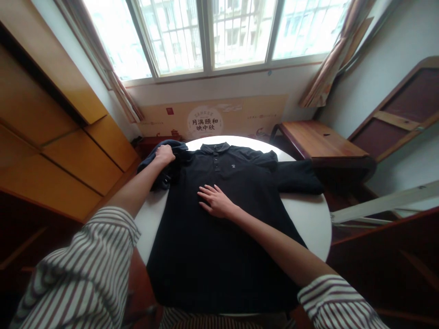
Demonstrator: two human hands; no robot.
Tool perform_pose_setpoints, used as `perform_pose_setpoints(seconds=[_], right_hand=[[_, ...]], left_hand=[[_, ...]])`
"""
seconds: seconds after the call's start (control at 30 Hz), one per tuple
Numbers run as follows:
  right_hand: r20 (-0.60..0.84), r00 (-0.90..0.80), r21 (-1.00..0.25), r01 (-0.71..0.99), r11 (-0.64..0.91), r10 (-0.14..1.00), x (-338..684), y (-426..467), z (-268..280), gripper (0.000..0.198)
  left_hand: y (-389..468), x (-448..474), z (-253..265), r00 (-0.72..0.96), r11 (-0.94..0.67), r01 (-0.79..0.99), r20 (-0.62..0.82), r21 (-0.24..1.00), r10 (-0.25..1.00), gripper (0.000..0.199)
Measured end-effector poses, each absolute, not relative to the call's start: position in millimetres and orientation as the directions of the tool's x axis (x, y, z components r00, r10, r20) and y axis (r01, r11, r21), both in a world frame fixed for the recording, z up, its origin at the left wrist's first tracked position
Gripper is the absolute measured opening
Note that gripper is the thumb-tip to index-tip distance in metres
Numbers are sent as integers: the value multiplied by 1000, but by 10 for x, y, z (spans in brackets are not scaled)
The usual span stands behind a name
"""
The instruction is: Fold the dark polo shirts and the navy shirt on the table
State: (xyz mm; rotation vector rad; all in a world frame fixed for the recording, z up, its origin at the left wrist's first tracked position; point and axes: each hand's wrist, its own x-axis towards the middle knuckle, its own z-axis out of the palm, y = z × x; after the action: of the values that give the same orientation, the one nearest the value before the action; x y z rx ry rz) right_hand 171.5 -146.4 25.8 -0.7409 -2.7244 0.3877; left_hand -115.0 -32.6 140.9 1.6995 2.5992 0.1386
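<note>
A black polo shirt (219,256) lies front side up on a round white table (310,219), its collar towards the window and its hem towards me. My left hand (165,154) is closed at the shirt's left sleeve, beside a dark blue bundle of cloth (151,157); its fingertips are partly hidden. Flat on the shirt's chest, below the button placket, rests my right hand (216,201), open with fingers spread. A folded black garment (298,177) lies by the shirt's other sleeve.
Beyond the table, a wooden side table (318,139) stands at the right. Yellow wooden cabinets (85,160) line the left side. A window (236,36) with curtains (322,77) is ahead, above a printed panel (240,116). A pale bar (384,203) stands close to the table's right edge.
</note>
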Motion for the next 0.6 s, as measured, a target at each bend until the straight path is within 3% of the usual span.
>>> perform_pose_setpoints(seconds=[0.17,0.23,0.37,0.6], right_hand=[[229,-822,-325,441,837,522,1717,-1472,247,51],[229,-823,-327,439,837,520,1720,-1475,252,51],[225,-824,-333,436,836,520,1721,-1483,271,50],[226,-823,-329,440,836,522,1716,-1493,272,50]], left_hand=[[-299,-1019,1245,-251,265,961,-155,79,956,38],[-306,-893,1140,-259,274,959,-169,71,951,40],[-342,-759,1112,-409,410,910,-35,65,912,68],[-289,-1081,1485,-454,436,888,132,146,881,46]])
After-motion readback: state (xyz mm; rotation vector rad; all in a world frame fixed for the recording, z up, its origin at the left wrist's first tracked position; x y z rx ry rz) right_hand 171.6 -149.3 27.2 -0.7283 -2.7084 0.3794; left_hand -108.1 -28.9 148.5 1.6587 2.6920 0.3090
